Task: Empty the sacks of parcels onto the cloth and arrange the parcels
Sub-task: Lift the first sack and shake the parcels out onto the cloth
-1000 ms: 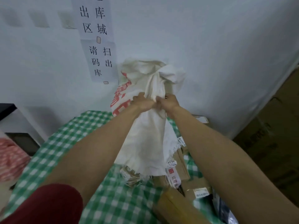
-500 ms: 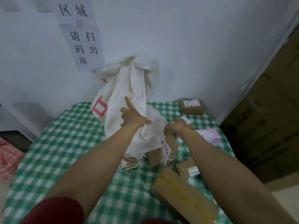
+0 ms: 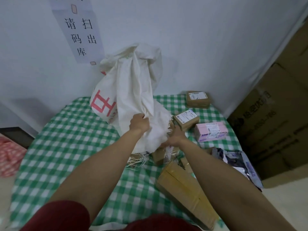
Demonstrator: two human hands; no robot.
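Observation:
A white woven sack [image 3: 131, 90] with red print stands upside down on the green checked cloth [image 3: 66, 144], its frayed mouth at the bottom. My left hand [image 3: 139, 124] grips a bunch of the sack's fabric. My right hand [image 3: 174, 137] holds the sack's lower frayed edge from the right. Parcels lie on the cloth: two small brown boxes [image 3: 197, 99] [image 3: 186, 120], a pink box [image 3: 211, 131], a long tan box [image 3: 185, 192], a grey poly bag [image 3: 236, 161]. More small boxes [image 3: 158, 155] peek out under the sack's mouth.
A white wall with a paper sign [image 3: 81, 32] stands right behind the cloth. Large cardboard cartons [image 3: 275, 114] are stacked at the right. A red patterned cloth [image 3: 8, 155] lies at the left edge.
Both hands were gripping the sack high up together. They let go, dropped lower, and now my left hand grips the sack's side while my right holds its frayed edge. The view tilted down.

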